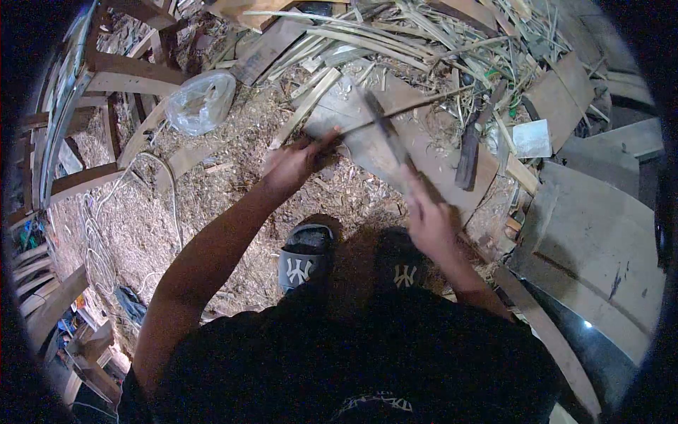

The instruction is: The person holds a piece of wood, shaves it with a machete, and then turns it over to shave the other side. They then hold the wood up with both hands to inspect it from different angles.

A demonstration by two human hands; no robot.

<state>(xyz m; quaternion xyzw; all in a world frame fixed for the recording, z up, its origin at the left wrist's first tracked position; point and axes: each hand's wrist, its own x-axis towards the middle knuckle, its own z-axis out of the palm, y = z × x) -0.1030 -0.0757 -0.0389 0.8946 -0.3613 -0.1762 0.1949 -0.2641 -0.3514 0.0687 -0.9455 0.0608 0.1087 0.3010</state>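
Observation:
My left hand (293,166) is closed on the near end of a thin wooden strip (431,100), which slants away to the upper right. In my right hand (429,220) is a long knife (385,127), its dark blade smeared by motion. The blade crosses over the strip in this view, pointing up and to the left. Beneath both lies a flat wooden board (378,145), strewn with bits of shavings. My fingers wrap round the knife's handle and hide most of it.
Wood shavings (240,152) cover the floor around my slippers (305,261). Cut strips (367,44) are heaped at the back. A clear plastic bag (201,102) and a coiled cord (99,240) lie left, beside wooden frames (134,71). Large panels (600,240) stand right.

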